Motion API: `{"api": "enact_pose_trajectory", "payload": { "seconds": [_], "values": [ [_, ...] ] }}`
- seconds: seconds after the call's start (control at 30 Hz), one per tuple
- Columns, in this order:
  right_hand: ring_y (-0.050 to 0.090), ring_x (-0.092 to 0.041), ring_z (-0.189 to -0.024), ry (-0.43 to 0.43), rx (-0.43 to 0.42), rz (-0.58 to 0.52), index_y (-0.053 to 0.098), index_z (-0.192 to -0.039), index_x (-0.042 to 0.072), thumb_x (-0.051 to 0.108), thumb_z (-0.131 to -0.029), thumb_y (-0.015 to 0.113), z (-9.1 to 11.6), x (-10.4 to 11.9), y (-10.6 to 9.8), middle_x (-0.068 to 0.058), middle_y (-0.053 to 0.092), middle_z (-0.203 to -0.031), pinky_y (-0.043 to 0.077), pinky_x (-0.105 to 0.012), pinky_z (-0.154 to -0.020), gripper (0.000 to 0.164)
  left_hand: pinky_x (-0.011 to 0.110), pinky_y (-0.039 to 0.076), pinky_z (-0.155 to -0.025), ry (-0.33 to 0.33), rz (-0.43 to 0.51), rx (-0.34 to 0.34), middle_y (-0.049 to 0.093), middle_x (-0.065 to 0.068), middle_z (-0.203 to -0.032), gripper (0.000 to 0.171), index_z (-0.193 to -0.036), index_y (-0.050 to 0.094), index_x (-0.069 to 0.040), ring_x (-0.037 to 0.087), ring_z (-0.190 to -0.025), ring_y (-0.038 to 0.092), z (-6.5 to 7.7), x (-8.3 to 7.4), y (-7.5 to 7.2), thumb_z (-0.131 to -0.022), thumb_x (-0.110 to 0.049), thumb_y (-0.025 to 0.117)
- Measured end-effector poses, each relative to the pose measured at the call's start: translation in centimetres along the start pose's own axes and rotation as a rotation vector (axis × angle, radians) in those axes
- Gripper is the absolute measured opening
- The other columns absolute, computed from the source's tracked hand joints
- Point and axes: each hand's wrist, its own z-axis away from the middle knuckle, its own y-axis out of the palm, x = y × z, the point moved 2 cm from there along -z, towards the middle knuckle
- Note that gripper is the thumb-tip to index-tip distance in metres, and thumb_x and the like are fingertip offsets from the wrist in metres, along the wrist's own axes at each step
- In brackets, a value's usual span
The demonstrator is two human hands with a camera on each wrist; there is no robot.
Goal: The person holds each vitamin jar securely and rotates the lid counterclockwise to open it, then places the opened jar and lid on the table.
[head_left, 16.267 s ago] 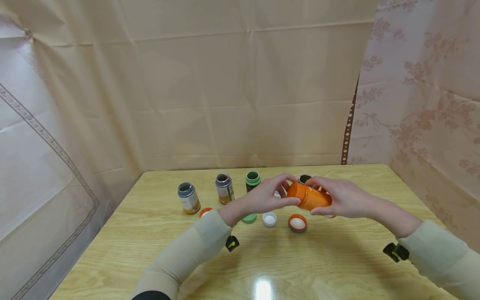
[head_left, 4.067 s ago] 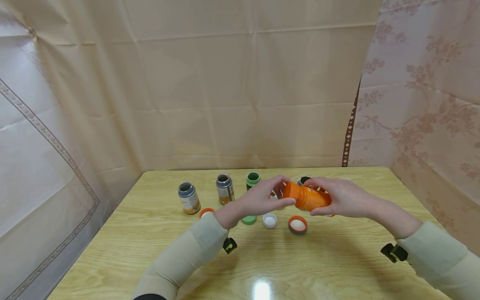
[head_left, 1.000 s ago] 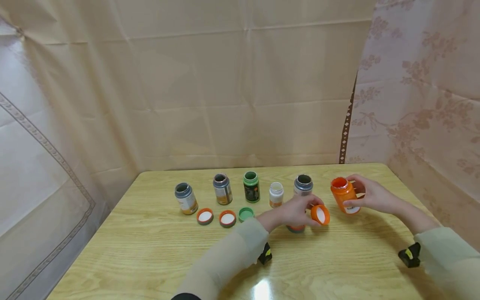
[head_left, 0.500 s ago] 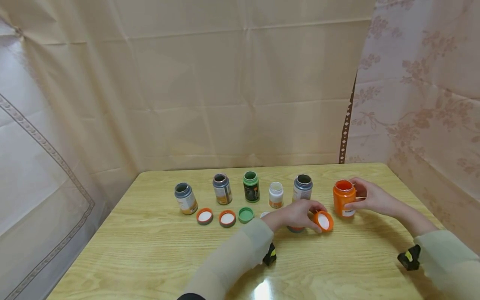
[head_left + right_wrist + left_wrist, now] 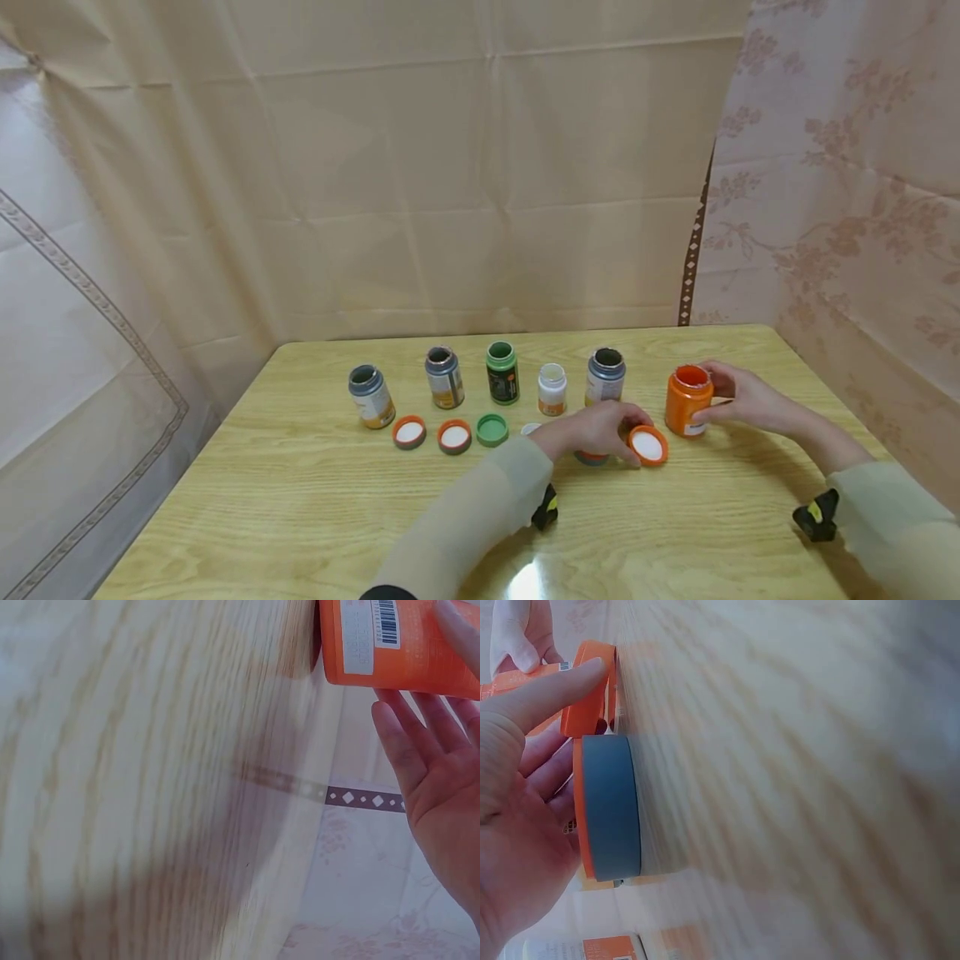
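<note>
My left hand (image 5: pixel 600 427) pinches an orange screw cap (image 5: pixel 647 446) by its edge, white liner facing up, right at the tabletop. In the left wrist view the thumb lies across this cap (image 5: pixel 585 694), and a grey-and-orange cap (image 5: pixel 611 806) sits close under the palm. My right hand (image 5: pixel 753 402) grips an uncapped orange bottle (image 5: pixel 682 408) from its right side. The bottle stands upright, mouth up, at the right end of the row. In the right wrist view its base, with a barcode label (image 5: pixel 386 624), is close to the table.
Uncapped bottles stand in a row behind: two grey ones (image 5: pixel 372 404) (image 5: pixel 446 383), a green-necked one (image 5: pixel 503 379), a small white one (image 5: pixel 552 396) and another grey one (image 5: pixel 604 383). Upturned caps (image 5: pixel 409 433) (image 5: pixel 454 437) (image 5: pixel 492 430) lie before them. The left forearm partly covers a white cap (image 5: pixel 529 428).
Earlier both hands held the orange bottle tilted with its cap on. Now cap and bottle are apart; over the last second the bottle came down upright and the cap turned flatter and lower.
</note>
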Motion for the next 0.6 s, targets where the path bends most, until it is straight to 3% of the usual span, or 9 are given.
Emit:
{"api": "enact_pose_trajectory", "payload": {
  "seconds": [0.2,0.33,0.6],
  "values": [
    [0.062,0.000,-0.094,-0.052,0.005,0.011,0.049,-0.124,-0.013,-0.005,-0.075,0.080,0.11,-0.37,-0.07,0.010,0.066,-0.108,0.050,-0.021,-0.078,0.059,0.009,0.037,-0.087,0.001,-0.038,0.012,0.065,-0.009,-0.108,0.048,-0.121,0.063,-0.011,-0.004,-0.094,0.054,-0.25,0.11,0.27,-0.078,-0.017,0.084],
    [0.060,0.002,-0.094,-0.039,-0.008,0.048,0.050,-0.125,-0.012,-0.004,-0.074,0.080,0.13,-0.64,-0.15,0.013,0.064,-0.108,0.050,-0.021,-0.078,0.060,0.009,0.038,-0.087,-0.017,-0.034,0.009,0.065,-0.010,-0.108,0.048,-0.121,0.064,-0.012,-0.004,-0.094,0.054,-0.34,0.16,0.40,-0.078,-0.017,0.084],
    [0.059,0.002,-0.094,-0.022,-0.018,0.079,0.051,-0.125,-0.011,-0.001,-0.075,0.082,0.24,-0.51,-0.19,0.003,0.065,-0.109,0.051,-0.022,-0.077,0.060,0.009,0.038,-0.087,-0.038,-0.045,0.004,0.066,-0.009,-0.110,0.050,-0.124,0.064,-0.012,-0.004,-0.095,0.055,-0.35,0.21,0.46,-0.078,-0.018,0.084]
  ]
}}
